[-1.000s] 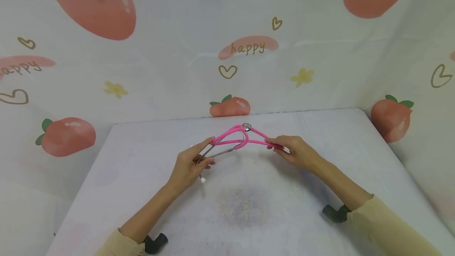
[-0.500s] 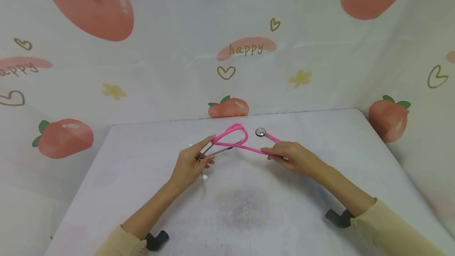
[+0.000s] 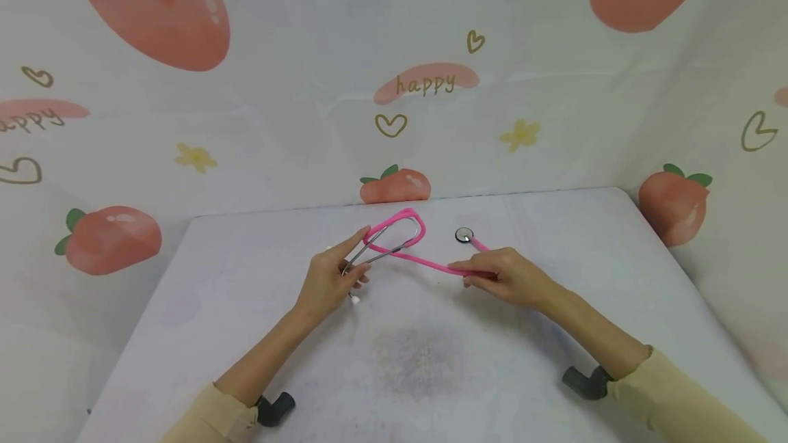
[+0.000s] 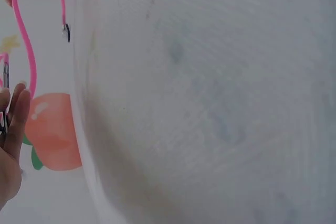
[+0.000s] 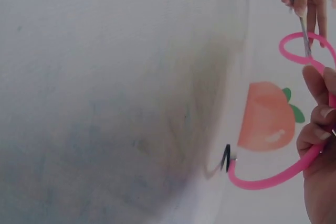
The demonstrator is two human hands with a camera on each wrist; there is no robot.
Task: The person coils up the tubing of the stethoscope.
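Observation:
A pink stethoscope is held above the table between my two hands. My left hand grips its metal ear tubes and a bend of the pink tubing. One white ear tip sticks out below that hand. With thumb and fingers, my right hand pinches the pink tube farther along. From this hand the tube's end curves back to the round chest piece, which hangs free. In the right wrist view, fingers curl round the pink tube. The left wrist view shows the left hand only partly.
A white-covered table lies beneath both hands. Behind it rises a cloth backdrop printed with peaches, hearts and flowers. Black wrist mounts show at both sleeves.
My right hand has shifted slightly down. The chest piece has swung right and down, away from the pink loop. The left hand keeps its grip, and the loop has narrowed.

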